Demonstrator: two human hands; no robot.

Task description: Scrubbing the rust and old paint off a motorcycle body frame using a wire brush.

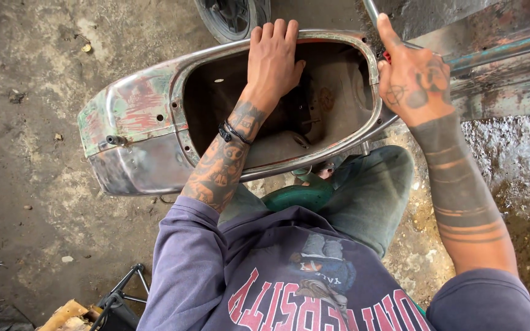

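Scooter body shell (142, 135), rusty, paint-stripped

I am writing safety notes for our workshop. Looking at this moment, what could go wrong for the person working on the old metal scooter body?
1. The left hand grips the far rim of the scooter body shell; that bare, worn metal edge could cut the fingers.
2. The right hand holds a slim metal tool at the rim; if it slips, it may strike the left hand.
3. The shell seems to rest against the person's knees, so it could shift.
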